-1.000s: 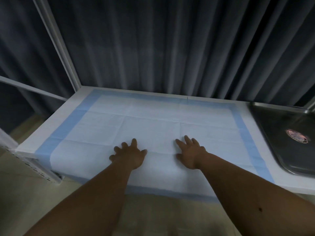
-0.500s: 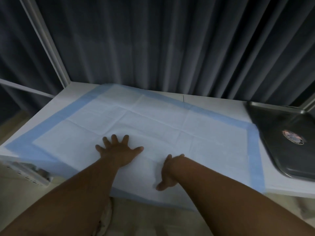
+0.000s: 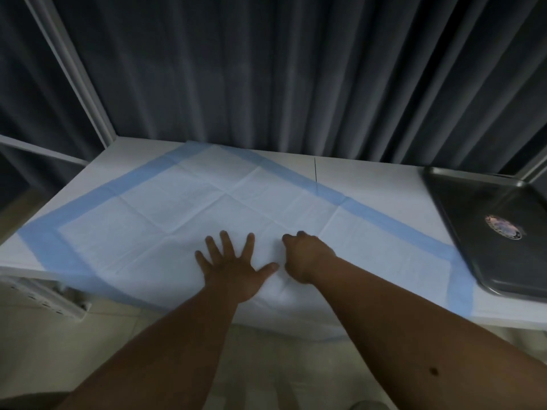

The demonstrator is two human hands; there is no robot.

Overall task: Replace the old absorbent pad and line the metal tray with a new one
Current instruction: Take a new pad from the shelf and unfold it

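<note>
A white absorbent pad (image 3: 213, 202) with a blue border lies unfolded and turned at an angle on the white table (image 3: 370, 176); its near edge hangs over the table's front. My left hand (image 3: 233, 264) presses flat on the pad's near middle, fingers spread. Just to its right, my right hand (image 3: 305, 255) has its fingers curled down into the pad, which bunches slightly beside it. The dark metal tray (image 3: 461, 220) sits bare at the table's right end, with a round sticker (image 3: 503, 226) inside it. The pad's right border lies close to the tray's left rim.
Dark pleated curtains (image 3: 296, 78) hang right behind the table. A white frame post (image 3: 68, 69) rises at the back left corner. A white perforated bracket (image 3: 44, 297) sticks out below the table's left front edge. Pale floor shows beneath my arms.
The pad has turned from square with the table to a skewed angle. My right hand went from flat and spread to curled, and both hands have shifted on the pad.
</note>
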